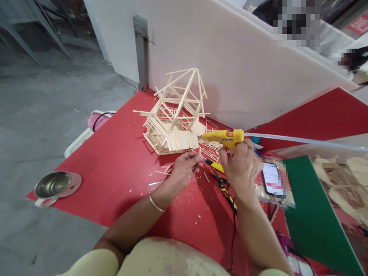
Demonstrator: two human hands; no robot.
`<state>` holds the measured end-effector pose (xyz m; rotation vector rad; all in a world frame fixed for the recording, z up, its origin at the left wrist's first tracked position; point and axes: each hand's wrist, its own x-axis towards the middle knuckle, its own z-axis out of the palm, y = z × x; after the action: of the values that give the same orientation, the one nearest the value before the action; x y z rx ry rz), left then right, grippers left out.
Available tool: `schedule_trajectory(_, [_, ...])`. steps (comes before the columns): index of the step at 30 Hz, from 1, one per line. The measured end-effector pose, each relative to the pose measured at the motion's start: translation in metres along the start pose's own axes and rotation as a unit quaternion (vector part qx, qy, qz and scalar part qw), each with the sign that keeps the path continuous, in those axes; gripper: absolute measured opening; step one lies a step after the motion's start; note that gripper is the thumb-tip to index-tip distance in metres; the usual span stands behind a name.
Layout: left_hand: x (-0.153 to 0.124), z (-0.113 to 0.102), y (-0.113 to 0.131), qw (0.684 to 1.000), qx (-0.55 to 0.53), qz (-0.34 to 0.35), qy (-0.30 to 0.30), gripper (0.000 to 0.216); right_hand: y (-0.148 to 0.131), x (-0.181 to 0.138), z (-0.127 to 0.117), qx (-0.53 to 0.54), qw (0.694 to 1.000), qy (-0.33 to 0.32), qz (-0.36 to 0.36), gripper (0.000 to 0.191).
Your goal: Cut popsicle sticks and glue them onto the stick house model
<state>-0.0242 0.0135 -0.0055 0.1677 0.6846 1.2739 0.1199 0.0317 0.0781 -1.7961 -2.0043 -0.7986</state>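
A house frame of thin wooden sticks (175, 115) stands on the red table (115, 161), near the white partition. My right hand (240, 168) grips a yellow glue gun (224, 137), its nozzle pointing left at the model's front panel. A long clear glue stick (301, 140) runs out of the gun's back to the right. My left hand (185, 168) is just below the model, fingers pinched on a small wooden stick. A bangle sits on that wrist.
Loose sticks (211, 147) lie scattered by the model. Pliers (222, 184) and a yellow cutter lie under my right hand. A phone (272, 179), a green board (313, 214) and a steel cup (53, 186) at the left corner are there too.
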Motion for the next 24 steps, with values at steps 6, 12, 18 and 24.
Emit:
schedule_trajectory(6, [0.0,-0.001,-0.001,1.0,0.002,0.001,-0.002,0.038,0.0,-0.001,-0.003,-0.008,1.0,-0.006,-0.004,0.034])
schedule_trajectory(12, [-0.002,0.0,0.0,1.0,0.003,-0.002,0.002,0.04,0.002,-0.006,-0.003,0.001,1.0,0.006,-0.007,0.033])
schedule_trajectory(18, [-0.002,0.0,-0.003,1.0,0.009,-0.004,-0.002,0.04,0.006,-0.012,-0.004,-0.006,1.0,0.006,-0.019,0.033])
schedule_trajectory(24, [-0.004,-0.001,-0.004,1.0,0.005,-0.012,0.001,0.04,0.007,-0.018,-0.01,-0.008,0.999,-0.035,-0.002,0.031])
